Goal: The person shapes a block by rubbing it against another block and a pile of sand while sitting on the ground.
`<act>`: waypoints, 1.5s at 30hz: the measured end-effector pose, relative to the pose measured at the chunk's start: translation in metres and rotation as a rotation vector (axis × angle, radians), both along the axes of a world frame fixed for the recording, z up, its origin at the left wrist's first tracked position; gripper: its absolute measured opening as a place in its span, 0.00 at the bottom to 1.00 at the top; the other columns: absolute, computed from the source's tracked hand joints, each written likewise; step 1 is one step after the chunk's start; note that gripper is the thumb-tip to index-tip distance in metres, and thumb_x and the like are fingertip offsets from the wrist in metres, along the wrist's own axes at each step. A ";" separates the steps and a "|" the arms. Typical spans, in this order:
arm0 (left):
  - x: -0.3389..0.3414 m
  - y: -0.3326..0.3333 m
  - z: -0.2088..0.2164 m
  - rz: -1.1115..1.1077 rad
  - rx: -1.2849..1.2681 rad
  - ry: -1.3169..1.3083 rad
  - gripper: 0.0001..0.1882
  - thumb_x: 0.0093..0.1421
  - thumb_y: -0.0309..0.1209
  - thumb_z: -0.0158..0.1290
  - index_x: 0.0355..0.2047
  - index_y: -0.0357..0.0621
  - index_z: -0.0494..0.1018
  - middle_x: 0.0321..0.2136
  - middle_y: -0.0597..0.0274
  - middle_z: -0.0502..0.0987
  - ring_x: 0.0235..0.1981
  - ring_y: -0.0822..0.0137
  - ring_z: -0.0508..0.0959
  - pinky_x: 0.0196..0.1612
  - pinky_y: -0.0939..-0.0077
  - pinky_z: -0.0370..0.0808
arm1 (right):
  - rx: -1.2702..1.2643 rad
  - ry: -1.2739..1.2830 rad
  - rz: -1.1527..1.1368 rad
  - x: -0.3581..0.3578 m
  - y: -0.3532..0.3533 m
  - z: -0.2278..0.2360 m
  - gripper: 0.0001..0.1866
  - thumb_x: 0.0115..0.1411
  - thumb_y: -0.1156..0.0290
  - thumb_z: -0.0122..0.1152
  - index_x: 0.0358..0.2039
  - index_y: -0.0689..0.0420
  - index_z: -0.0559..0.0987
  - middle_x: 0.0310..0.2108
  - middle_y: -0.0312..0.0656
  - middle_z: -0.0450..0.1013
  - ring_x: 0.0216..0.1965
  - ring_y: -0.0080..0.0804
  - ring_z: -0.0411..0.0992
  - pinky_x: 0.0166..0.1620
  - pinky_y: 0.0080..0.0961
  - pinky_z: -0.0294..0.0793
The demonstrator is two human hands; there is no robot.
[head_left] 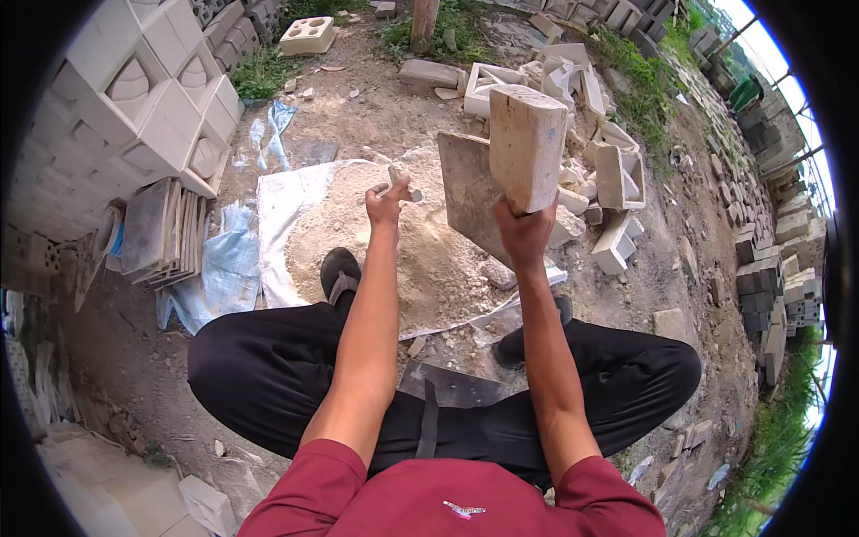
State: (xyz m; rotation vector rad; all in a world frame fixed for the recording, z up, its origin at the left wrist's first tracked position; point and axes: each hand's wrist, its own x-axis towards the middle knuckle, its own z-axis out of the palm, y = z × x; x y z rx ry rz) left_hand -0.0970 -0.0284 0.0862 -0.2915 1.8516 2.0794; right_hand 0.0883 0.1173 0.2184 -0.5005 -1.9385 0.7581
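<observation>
My left hand (385,206) is over the heap of crumbled pale rubble (349,210), its fingers closed round a small broken chunk of block (408,185). Raised higher at the right, my right hand (524,228) grips the lower end of a thick, pale wooden block (528,148), like a mallet; its handle is hidden in the fist. A flat grey board (470,192) slants beside and behind the mallet, partly covered by it. I cannot tell what supports the board. Under the heap is a white sheet (273,201), with my feet at its near edge.
Broken pale blocks (617,179) are piled beyond the heap at the right. Stacked blocks (148,80) rise at the left, above leaning thin boards (161,228) and a blue plastic sheet (231,259). A wooden post (424,22) stands at the back. A dark board (456,385) lies between my legs.
</observation>
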 end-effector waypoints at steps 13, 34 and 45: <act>0.007 0.001 -0.007 -0.254 0.026 -0.042 0.33 0.46 0.44 0.68 0.46 0.44 0.64 0.38 0.62 0.78 0.39 0.70 0.74 0.41 0.70 0.68 | -0.832 0.280 -0.394 0.032 0.081 -0.100 0.16 0.47 0.70 0.65 0.34 0.67 0.76 0.31 0.40 0.74 0.30 0.30 0.72 0.37 0.28 0.72; 0.056 0.047 -0.029 -0.525 -0.403 0.314 0.37 0.39 0.43 0.73 0.43 0.36 0.66 0.32 0.56 0.75 0.31 0.70 0.75 0.36 0.76 0.74 | -0.629 -0.297 -0.286 0.067 0.074 -0.197 0.39 0.43 0.68 0.68 0.52 0.71 0.60 0.39 0.52 0.73 0.41 0.41 0.73 0.47 0.32 0.71; 0.095 0.075 -0.031 -0.570 -0.821 0.520 0.42 0.36 0.47 0.71 0.49 0.43 0.66 0.40 0.45 0.77 0.43 0.49 0.77 0.48 0.61 0.73 | -0.358 -0.646 -0.244 0.077 0.042 -0.197 0.26 0.41 0.62 0.69 0.36 0.68 0.74 0.38 0.59 0.69 0.41 0.57 0.69 0.48 0.42 0.69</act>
